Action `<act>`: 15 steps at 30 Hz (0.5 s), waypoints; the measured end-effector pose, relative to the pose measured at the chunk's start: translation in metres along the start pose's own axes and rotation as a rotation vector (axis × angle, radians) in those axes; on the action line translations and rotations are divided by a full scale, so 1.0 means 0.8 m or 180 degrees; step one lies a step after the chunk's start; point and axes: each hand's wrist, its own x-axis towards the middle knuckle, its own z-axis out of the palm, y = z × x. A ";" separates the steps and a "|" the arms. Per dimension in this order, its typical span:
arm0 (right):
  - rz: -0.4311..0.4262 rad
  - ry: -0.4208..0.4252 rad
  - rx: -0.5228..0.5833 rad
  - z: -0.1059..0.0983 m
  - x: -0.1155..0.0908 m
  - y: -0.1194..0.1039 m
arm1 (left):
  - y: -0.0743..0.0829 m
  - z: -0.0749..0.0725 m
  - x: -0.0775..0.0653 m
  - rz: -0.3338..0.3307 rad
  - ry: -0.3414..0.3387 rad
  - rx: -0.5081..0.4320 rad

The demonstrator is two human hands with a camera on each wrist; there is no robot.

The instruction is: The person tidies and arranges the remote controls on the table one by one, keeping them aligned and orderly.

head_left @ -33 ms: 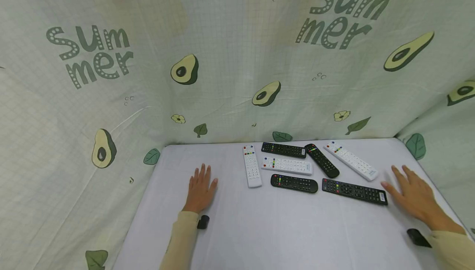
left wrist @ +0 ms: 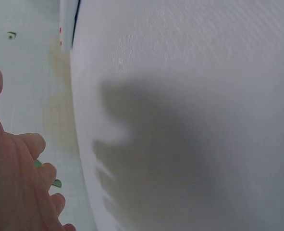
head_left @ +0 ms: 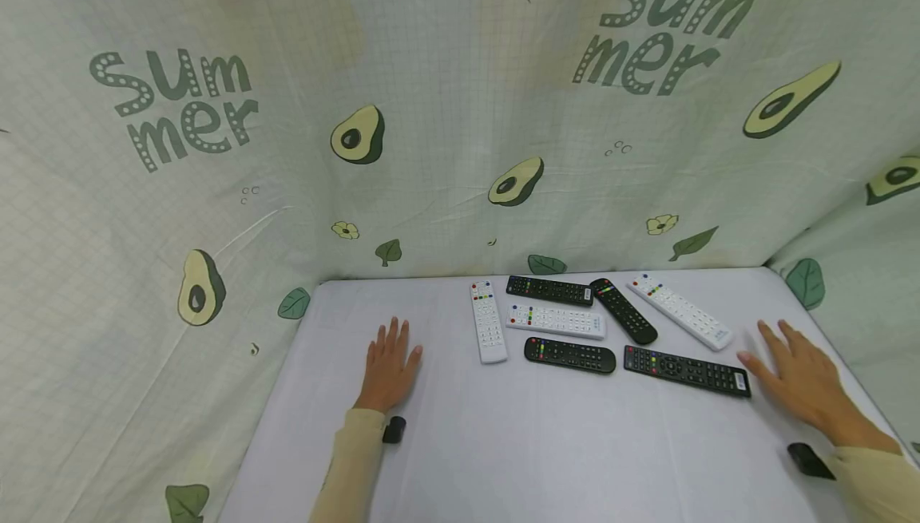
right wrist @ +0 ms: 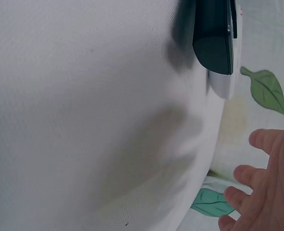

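My left hand point(head_left: 388, 370), fingers straight and spread, is palm down over the left part of the white table point(head_left: 446, 443) and holds nothing. Nearest to it, on its right, lies a white remote control point(head_left: 489, 323) pointing away from me. On the right side my right hand point(head_left: 805, 379) is also spread and holds nothing. Its thumb is close to the end of a long black remote control point(head_left: 686, 371). Both wrist views show the hands point(left wrist: 19, 178) point(right wrist: 264, 178) raised above the tabletop, casting shadows on it.
Between the hands lie more remotes: a white one point(head_left: 556, 322) between two black ones point(head_left: 549, 290) point(head_left: 570, 355), a slanted black one point(head_left: 624, 311) and a slanted white one point(head_left: 679, 311). A cloth point(head_left: 431, 68) printed with avocados hangs behind the table.
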 end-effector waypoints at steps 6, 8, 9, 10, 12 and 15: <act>0.0026 -0.0006 0.0033 -0.002 0.001 -0.010 | 0.002 0.005 0.004 0.0000 -0.0006 0.0049; 0.0039 -0.0022 0.0044 -0.003 0.002 -0.018 | 0.004 0.006 0.006 0.0007 -0.0026 0.0035; 0.0034 -0.0009 0.0039 -0.003 0.002 -0.023 | 0.006 0.005 0.007 0.0004 -0.0048 0.0013; 0.0005 0.0019 0.0027 -0.004 0.002 -0.029 | 0.008 0.005 0.008 0.0010 -0.0067 -0.0011; -0.0067 0.0079 -0.0001 -0.004 0.003 -0.042 | 0.011 0.006 0.010 0.0021 -0.0098 -0.0066; -0.0178 0.0204 -0.0056 -0.001 0.005 -0.067 | 0.015 0.009 0.016 0.0054 -0.0129 -0.0100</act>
